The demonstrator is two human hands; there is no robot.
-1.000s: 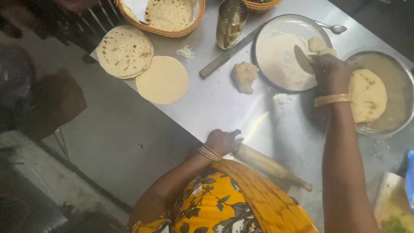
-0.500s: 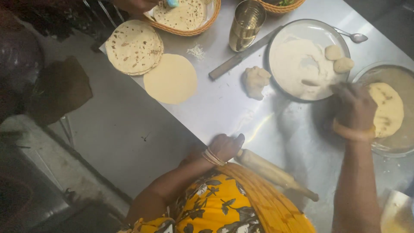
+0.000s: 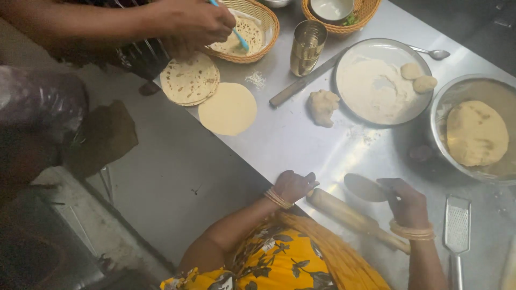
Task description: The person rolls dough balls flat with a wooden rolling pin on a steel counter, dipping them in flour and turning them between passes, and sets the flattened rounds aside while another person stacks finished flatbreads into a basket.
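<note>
A small flattened disc of dough is pinched between the fingers of the right hand just above the steel table, beside a wooden rolling pin. The left hand, fingers loosely curled around nothing, is rested at the pin's near end.
</note>
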